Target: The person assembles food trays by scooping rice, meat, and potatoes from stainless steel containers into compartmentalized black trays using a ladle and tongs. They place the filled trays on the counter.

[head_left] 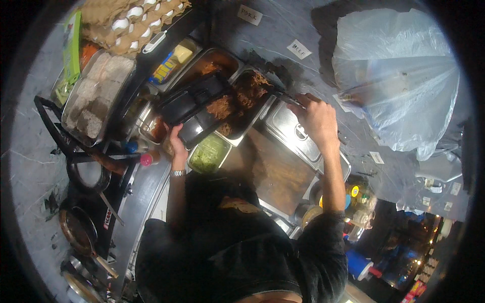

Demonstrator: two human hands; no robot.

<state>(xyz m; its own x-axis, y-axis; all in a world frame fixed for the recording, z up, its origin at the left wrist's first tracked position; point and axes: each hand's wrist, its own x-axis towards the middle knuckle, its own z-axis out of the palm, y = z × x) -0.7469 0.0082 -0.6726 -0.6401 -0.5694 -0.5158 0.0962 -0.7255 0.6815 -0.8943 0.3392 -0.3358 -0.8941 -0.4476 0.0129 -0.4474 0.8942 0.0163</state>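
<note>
My left hand (176,144) grips the near edge of a black takeout container (194,130), tilted over the steel pans. Its lid part is folded back, and shredded meat (220,107) lies at its right end. My right hand (318,121) is closed around dark tongs (283,95). Their far end reaches toward a steel pan (248,129) of brown shredded meat, just right of the container. Another pan (222,56) with some meat stands behind, partly hidden by the container. Shredded lettuce (208,154) fills a pan below the container.
A steel lid (288,125) covers a pan on the right, with a brown-stained metal surface (268,169) nearer me. Far left are a tray of white food (96,88) and an egg carton (136,22). Frying pans (76,230) stand lower left; a plastic bag (396,76) lies far right.
</note>
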